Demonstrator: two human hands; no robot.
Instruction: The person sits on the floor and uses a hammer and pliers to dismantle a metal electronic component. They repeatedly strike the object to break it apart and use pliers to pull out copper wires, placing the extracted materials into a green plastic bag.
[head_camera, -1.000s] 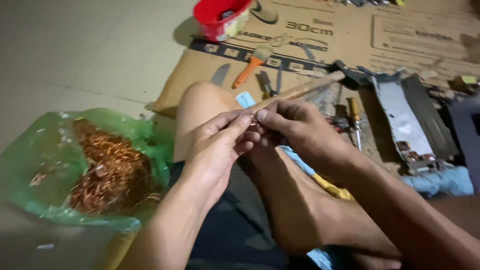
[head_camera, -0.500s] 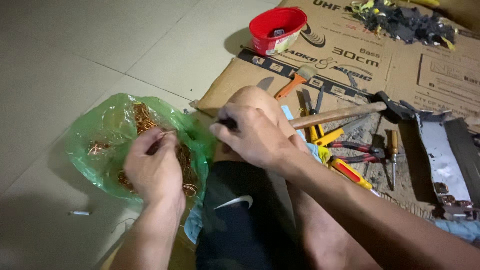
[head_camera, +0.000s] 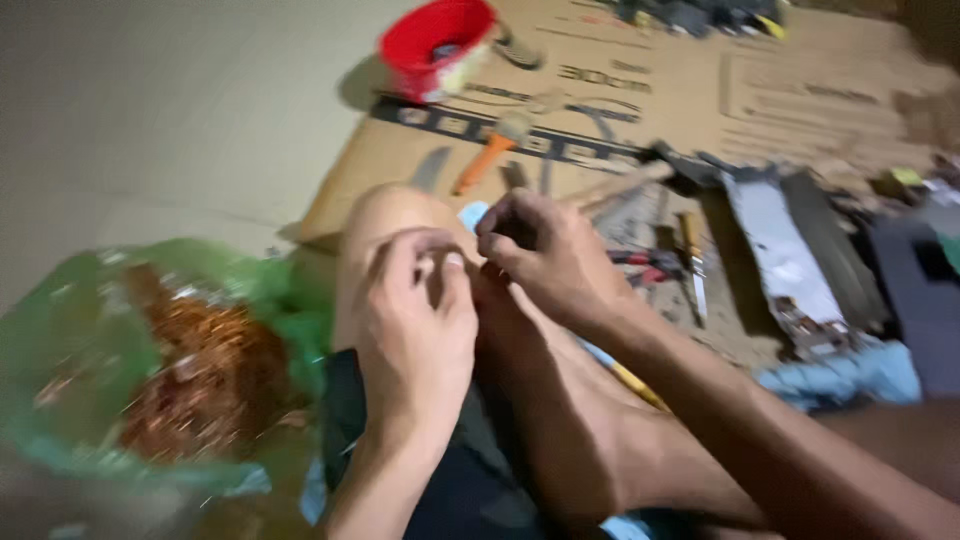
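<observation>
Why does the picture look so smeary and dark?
Head view: the whole picture is motion-blurred, so the left hand, right hand and copper scraps in the green bag look soft; the light is dim, and the red bowl casts a shadow leftwards.

Both forearms are bare, with no sleeves, watch or rings showing. The left hand (head_camera: 415, 330) and right hand (head_camera: 545, 262) wear no gloves. Dark shorts (head_camera: 465, 480) cover the thighs; the knee (head_camera: 385, 215) is bare.
</observation>
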